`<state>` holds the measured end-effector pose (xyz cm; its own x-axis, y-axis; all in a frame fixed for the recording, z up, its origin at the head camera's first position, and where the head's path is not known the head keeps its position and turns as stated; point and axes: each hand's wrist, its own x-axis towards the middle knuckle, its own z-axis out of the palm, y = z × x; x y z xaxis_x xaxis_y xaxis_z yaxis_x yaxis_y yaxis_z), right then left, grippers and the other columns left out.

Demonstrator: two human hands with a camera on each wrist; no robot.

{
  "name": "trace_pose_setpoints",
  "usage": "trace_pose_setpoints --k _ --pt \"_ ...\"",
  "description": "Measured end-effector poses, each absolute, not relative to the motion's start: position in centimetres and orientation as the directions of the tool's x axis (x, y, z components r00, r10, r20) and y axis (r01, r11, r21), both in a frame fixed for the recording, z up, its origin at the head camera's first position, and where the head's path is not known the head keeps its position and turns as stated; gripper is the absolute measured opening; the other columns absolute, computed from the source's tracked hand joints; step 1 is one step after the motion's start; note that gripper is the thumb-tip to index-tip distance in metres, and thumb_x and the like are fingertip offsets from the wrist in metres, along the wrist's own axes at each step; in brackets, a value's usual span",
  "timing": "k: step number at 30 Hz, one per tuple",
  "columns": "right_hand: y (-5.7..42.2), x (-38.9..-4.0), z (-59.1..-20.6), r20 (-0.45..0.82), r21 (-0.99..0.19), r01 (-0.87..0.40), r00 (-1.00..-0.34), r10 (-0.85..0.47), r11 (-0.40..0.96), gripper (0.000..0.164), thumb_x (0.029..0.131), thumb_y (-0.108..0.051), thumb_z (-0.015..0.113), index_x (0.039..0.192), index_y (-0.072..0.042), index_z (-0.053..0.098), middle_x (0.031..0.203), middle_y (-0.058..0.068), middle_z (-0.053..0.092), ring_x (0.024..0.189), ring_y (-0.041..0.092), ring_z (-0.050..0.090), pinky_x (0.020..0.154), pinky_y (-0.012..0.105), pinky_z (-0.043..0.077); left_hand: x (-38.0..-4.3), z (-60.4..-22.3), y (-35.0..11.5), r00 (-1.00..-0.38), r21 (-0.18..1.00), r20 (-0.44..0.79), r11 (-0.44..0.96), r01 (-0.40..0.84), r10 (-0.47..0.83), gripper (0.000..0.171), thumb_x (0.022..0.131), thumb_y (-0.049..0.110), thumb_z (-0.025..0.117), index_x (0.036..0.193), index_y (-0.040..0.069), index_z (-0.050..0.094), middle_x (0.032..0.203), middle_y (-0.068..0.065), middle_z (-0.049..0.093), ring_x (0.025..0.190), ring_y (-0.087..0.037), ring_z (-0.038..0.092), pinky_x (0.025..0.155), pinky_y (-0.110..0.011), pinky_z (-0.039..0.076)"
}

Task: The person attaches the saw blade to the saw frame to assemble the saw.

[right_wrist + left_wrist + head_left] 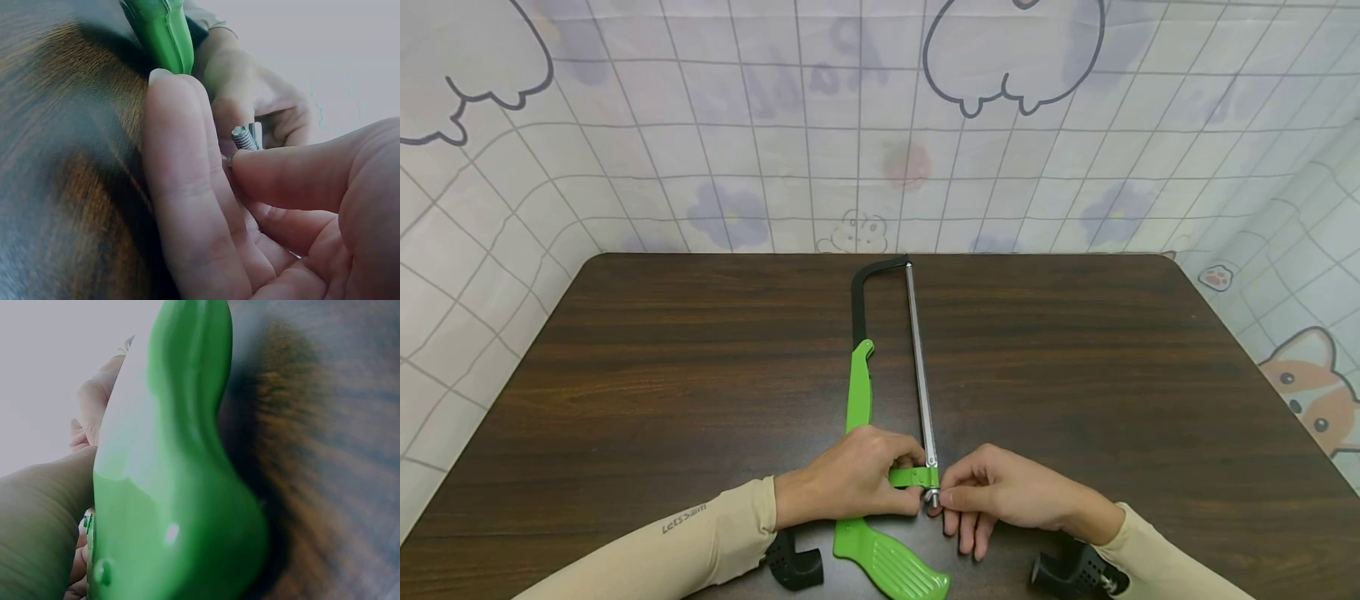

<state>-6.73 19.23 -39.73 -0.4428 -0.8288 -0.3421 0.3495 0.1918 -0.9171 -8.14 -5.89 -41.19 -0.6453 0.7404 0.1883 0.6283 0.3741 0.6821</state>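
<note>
A hacksaw [859, 392] with a green handle [887, 567] and black frame lies lengthwise on the dark wooden table [662, 375], its silver blade [919, 367] running away from me. My left hand [850, 479] grips the green frame by the blade's near end. My right hand [992, 492] pinches the threaded metal screw [242, 137] at that end between thumb and forefinger. In the left wrist view the green handle [181, 487] fills the frame, and my left hand [44, 512] shows at the left.
A tiled patterned cloth [880, 125] walls the table at the back and both sides. Black wrist camera mounts [793, 562] sit under my forearms near the table's front edge.
</note>
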Motion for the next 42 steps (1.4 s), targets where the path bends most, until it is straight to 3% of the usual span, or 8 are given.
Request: trace_pose_setpoints --k 6,20,30,37,39,42 --pt "19.19 -6.72 -39.89 -0.347 -0.923 0.322 -0.455 -0.820 0.212 0.036 0.106 -0.018 0.056 0.103 0.017 0.065 0.090 0.015 0.071 0.071 0.008 0.074 0.063 0.029 0.062 -8.16 -41.08 -5.92 -0.649 0.677 0.188 0.382 0.629 0.737 0.023 0.080 0.015 0.075 0.102 0.011 0.074 0.076 0.006 0.065 0.062 0.007 0.041 0.059 -0.006 0.035" --pt "18.98 -6.52 -39.96 -0.400 -0.911 0.309 -0.497 -0.770 0.274 0.031 0.103 -0.019 0.061 0.101 0.012 0.066 0.086 0.007 0.072 0.069 0.010 0.073 0.061 0.035 0.062 -8.12 -41.05 -5.90 -0.651 0.676 0.197 0.379 0.632 0.733 0.023 0.079 0.014 0.074 0.102 0.011 0.074 0.076 0.006 0.065 0.063 0.007 0.041 0.060 -0.006 0.036" --pt "19.15 -6.61 -39.88 -0.387 -0.911 0.327 -0.474 -0.790 0.251 0.030 0.104 -0.016 0.057 0.106 0.013 0.067 0.090 0.008 0.071 0.071 0.008 0.073 0.062 0.028 0.062 -8.13 -41.26 -5.90 -0.644 0.676 0.205 0.369 0.638 0.737 0.023 0.079 0.014 0.074 0.101 0.011 0.074 0.076 0.006 0.065 0.063 0.007 0.042 0.060 -0.006 0.037" --pt "19.50 -6.81 -39.88 -0.315 -0.931 0.311 -0.427 -0.848 0.190 0.027 0.104 -0.007 0.054 0.114 0.016 0.062 0.097 0.037 0.068 0.076 0.007 0.074 0.068 0.026 0.062 -8.18 -41.31 -5.95 -0.644 0.687 0.195 0.366 0.628 0.740 0.023 0.081 0.015 0.075 0.103 0.011 0.074 0.075 0.006 0.064 0.062 0.008 0.040 0.059 -0.006 0.036" --pt "19.47 -6.84 -39.88 -0.321 -0.929 0.315 -0.427 -0.845 0.194 0.029 0.104 -0.011 0.056 0.111 0.016 0.063 0.095 0.034 0.069 0.075 0.007 0.074 0.068 0.026 0.062 -8.19 -41.34 -5.93 -0.642 0.686 0.198 0.363 0.630 0.741 0.022 0.081 0.015 0.075 0.102 0.010 0.074 0.074 0.006 0.063 0.061 0.008 0.039 0.058 -0.006 0.036" --pt "19.36 -6.85 -39.87 -0.343 -0.921 0.329 -0.439 -0.831 0.207 0.034 0.105 -0.017 0.057 0.108 0.016 0.064 0.093 0.017 0.072 0.074 0.008 0.074 0.066 0.027 0.062 -8.20 -41.40 -5.89 -0.638 0.683 0.201 0.361 0.635 0.743 0.021 0.081 0.015 0.075 0.101 0.010 0.074 0.074 0.006 0.064 0.061 0.008 0.039 0.058 -0.006 0.035"
